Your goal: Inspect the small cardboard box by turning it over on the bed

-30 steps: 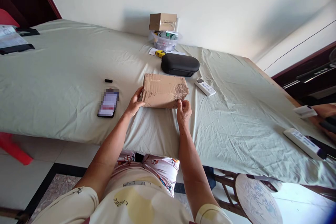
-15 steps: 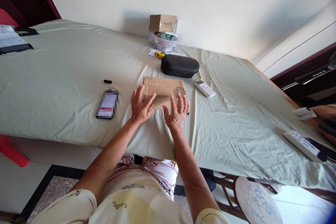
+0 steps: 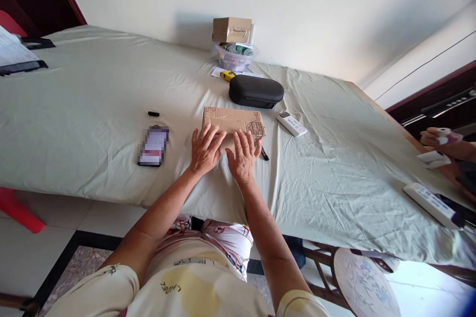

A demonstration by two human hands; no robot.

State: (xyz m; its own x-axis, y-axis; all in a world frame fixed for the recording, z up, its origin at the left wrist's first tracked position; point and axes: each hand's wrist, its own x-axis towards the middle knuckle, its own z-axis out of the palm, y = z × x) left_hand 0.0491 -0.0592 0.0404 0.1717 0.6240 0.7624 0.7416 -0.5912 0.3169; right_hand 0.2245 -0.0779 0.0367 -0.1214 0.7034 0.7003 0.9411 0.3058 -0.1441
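Observation:
A small cardboard box (image 3: 232,115) with dark scribbles lies on the cloth-covered table in front of me. My left hand (image 3: 205,150) rests its fingertips along the box's near edge, fingers spread. Beside it my right hand (image 3: 243,156) lies the same way on the right half of that edge, fingers stretched out. Neither hand is wrapped round anything. The box's near side is largely hidden behind my hands. A thin black object, perhaps a pen or cutter (image 3: 265,153), sticks out just right of my right hand.
A phone (image 3: 153,146) and a small black piece (image 3: 153,114) lie left. Behind the box are a black case (image 3: 256,90), a yellow tape measure (image 3: 227,75), a plastic tub (image 3: 234,62) and another box (image 3: 231,29). A white device (image 3: 292,124) and another person's hand (image 3: 437,137) are right.
Both hands have come down onto the box's near edge. The raised cardboard flap now lies flat. More of the thin black object shows, and another person's hand has appeared at the right.

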